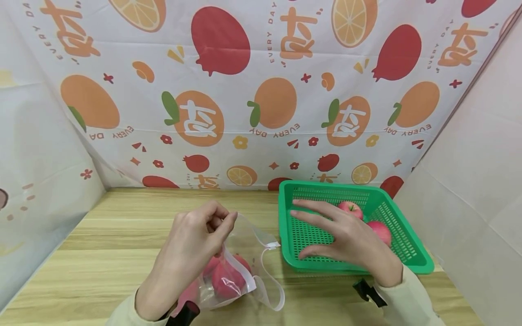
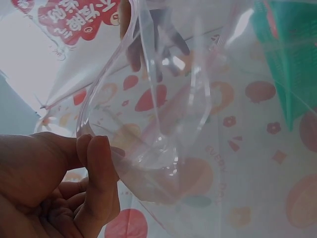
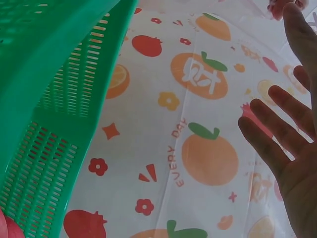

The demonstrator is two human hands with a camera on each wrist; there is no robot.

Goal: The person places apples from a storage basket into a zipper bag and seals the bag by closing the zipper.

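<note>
My left hand (image 1: 195, 249) pinches the rim of a clear plastic zip bag (image 1: 261, 271) between thumb and fingers; the left wrist view shows the same pinch on the bag's edge (image 2: 99, 99). Several red apples (image 1: 228, 278) lie inside the bag, partly hidden behind the hand and wrist. Over the green basket (image 1: 287, 253) hovers my right hand (image 1: 342, 231), fingers spread and nothing in its grasp. Inside that basket are two more apples, one at the back (image 1: 350, 208) and one at the right (image 1: 380, 231), the latter partly covered by the hand.
The light wooden table (image 1: 122, 222) extends left of the bag. Behind it hangs a white fruit-printed cloth (image 1: 240, 108), with pale cloth walls at both sides. The basket's raised rim stands close to the bag's right edge.
</note>
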